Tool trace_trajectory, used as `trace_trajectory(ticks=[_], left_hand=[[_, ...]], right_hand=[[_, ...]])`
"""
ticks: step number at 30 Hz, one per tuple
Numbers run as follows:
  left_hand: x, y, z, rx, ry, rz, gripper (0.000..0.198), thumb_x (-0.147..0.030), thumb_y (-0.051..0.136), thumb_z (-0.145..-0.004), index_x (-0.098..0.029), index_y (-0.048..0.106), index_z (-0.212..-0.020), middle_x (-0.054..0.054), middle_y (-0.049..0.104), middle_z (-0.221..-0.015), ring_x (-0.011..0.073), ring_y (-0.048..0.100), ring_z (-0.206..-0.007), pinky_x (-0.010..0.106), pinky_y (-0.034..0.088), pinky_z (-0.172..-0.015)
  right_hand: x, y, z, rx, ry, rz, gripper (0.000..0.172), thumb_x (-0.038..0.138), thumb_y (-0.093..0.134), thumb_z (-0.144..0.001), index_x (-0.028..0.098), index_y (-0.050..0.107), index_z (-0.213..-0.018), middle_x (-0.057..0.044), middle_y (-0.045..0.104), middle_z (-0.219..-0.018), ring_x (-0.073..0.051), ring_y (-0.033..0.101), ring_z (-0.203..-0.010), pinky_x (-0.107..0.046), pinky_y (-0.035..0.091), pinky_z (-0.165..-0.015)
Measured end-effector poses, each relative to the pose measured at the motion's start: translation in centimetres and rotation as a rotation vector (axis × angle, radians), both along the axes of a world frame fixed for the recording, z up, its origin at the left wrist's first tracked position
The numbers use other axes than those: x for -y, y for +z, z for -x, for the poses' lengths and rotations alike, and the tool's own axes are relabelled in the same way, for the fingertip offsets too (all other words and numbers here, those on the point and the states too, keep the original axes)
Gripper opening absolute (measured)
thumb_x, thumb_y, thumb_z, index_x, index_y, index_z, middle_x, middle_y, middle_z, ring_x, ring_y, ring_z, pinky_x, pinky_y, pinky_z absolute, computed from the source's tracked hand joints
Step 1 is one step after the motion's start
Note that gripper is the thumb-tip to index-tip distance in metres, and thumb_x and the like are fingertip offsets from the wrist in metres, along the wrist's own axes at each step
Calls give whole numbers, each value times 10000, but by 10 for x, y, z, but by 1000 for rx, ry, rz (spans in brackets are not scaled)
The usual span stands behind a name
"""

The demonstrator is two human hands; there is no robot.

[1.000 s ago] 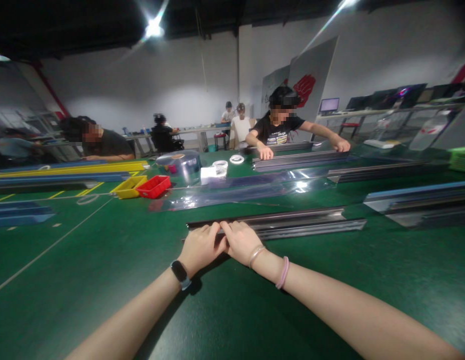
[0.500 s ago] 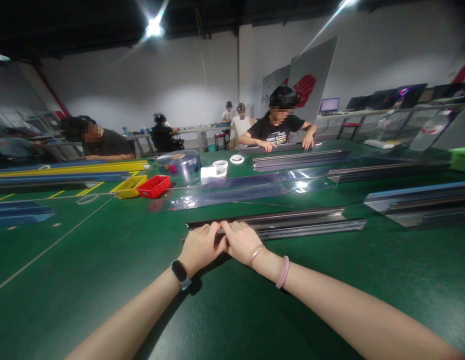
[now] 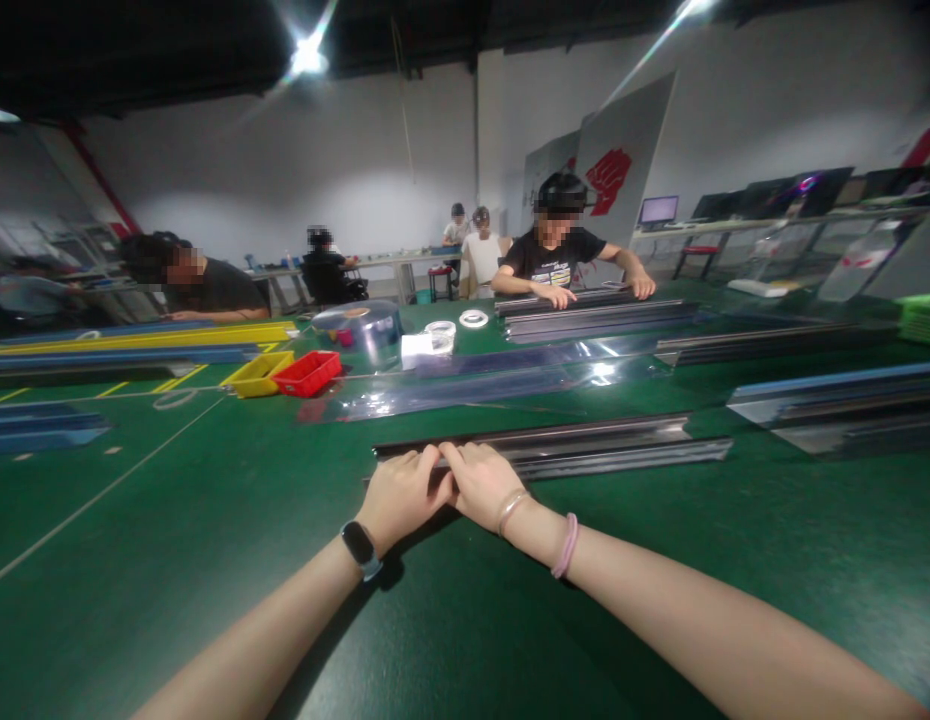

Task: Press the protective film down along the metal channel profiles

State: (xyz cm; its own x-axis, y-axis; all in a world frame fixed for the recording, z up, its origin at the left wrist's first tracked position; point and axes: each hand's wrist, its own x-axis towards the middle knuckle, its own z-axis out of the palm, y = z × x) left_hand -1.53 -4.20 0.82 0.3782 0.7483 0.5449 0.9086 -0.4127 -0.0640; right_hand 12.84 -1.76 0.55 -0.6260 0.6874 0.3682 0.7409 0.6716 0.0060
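A long dark channel-shaped profile (image 3: 600,445) lies across the green table in front of me. At its left end, my left hand (image 3: 403,490) curls its fingers over the profile. My right hand (image 3: 486,485) is pressed up against the left one, its fingers bent over the same piece. Both thumbs come close together on the near side. The fingertips are hidden behind the hands, along with whatever small part they may be pressing.
Clear plastic sheet (image 3: 465,385) lies beyond the profile. Left of it are a red bin (image 3: 309,373) and a yellow bin (image 3: 261,374). White tape rolls (image 3: 474,318) sit further back. More profiles (image 3: 855,405) lie right. A co-worker (image 3: 559,265) handles another profile opposite.
My hands and the profile under them look unmoved. Across the table, the co-worker's hands and their profile have shifted to the right.
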Motion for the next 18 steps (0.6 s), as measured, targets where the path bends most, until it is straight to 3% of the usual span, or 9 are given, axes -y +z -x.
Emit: trace_trajectory(ticks=[18], left_hand=[[0,0,0,1,10,-18,165,-319,384,-782,-179,468,-760,32,542,-660,150,523,-650,254,387,-592]], right_hand=[[0,0,0,9,6,5,250,257,425,-738,155,408,-965,-60,536,-777,-193,470,-747,-325,310,-698]])
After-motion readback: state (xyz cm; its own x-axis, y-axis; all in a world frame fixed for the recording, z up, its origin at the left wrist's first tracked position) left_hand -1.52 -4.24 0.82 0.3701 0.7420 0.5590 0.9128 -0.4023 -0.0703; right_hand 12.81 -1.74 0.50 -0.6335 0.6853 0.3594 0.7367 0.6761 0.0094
